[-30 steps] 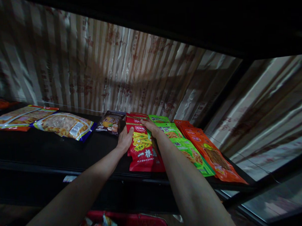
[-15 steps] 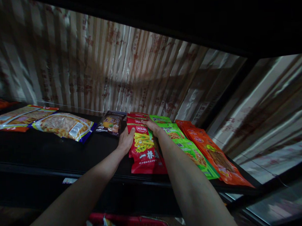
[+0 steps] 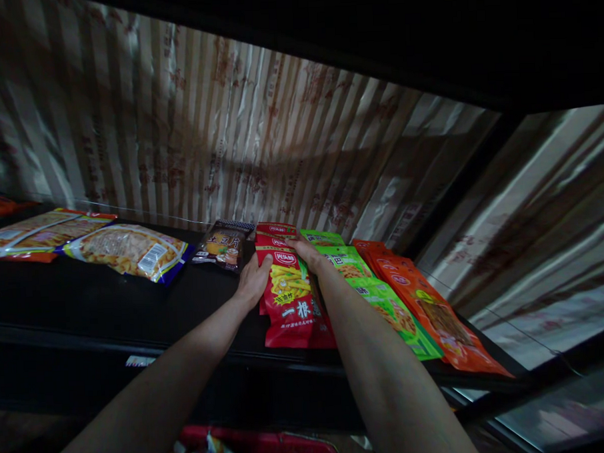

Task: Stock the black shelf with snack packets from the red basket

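Note:
Several red snack bags (image 3: 296, 300) with yellow sticks printed on them lie overlapping in a row on a black shelf (image 3: 213, 310). At their left edge is my left hand (image 3: 255, 279), its thumb over the front bag and its other fingers hidden along the side. My right hand (image 3: 307, 253) grips the right edge near the top, fingertips resting on the bags. Right beside it lie green snack bags (image 3: 385, 296), partly covered by my right forearm. A dark brown snack bag (image 3: 225, 245) sits just left of the red ones.
Orange snack bags (image 3: 425, 301) overlap at the shelf's right end. To the left are a clear-fronted snack bag (image 3: 127, 251) and a yellow-red one (image 3: 42, 234). A red basket (image 3: 291, 447) with packets stands below the front edge. Striped sheeting (image 3: 202, 124) lines the back.
Both hands keep their places on the red bags, with hardly any movement. The whole view has shifted very slightly.

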Demonstrator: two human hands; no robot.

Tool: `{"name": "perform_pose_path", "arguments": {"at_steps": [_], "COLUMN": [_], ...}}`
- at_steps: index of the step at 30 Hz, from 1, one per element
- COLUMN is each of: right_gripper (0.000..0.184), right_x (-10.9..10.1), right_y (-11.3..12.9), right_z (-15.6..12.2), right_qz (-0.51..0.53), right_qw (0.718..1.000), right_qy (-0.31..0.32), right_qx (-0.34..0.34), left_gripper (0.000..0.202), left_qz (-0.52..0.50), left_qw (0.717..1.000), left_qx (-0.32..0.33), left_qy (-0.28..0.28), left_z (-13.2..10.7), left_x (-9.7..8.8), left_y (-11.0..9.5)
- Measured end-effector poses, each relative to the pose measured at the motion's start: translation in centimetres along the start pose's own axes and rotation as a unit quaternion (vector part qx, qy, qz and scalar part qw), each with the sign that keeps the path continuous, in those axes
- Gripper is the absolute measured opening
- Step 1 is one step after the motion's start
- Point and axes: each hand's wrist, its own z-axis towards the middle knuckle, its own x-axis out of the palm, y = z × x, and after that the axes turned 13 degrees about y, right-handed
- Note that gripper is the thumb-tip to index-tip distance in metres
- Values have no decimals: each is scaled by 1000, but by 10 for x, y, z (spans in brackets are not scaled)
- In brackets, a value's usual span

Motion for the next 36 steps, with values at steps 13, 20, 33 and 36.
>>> {"name": "perform_pose_path", "arguments": {"at_steps": [13,20,33,36], "right_gripper": [42,43,61,62], "right_x": [-4,6,57,57], "right_y": [30,19,-33,-32], "right_z": [-23,-112,-221,-216], "right_qz": [-328,-312,-336,-320], "right_qw": [931,905,928,933], "right_qy": [-152,-184,-75,-78], "right_qx": [-56,-224,-143,-146], "left_gripper": [45,41,54,50], "left_qz": [1,35,75,101], "left_qw": [1000,999,995,993], "left_qx": [12,32,-22,-21], "left_qy": [-20,-17,-62,-61], "left_z": [2,0,-3,-11], "left_x": [0,-1,-6,-10], "left_y": [7,5,-6,-15]}}
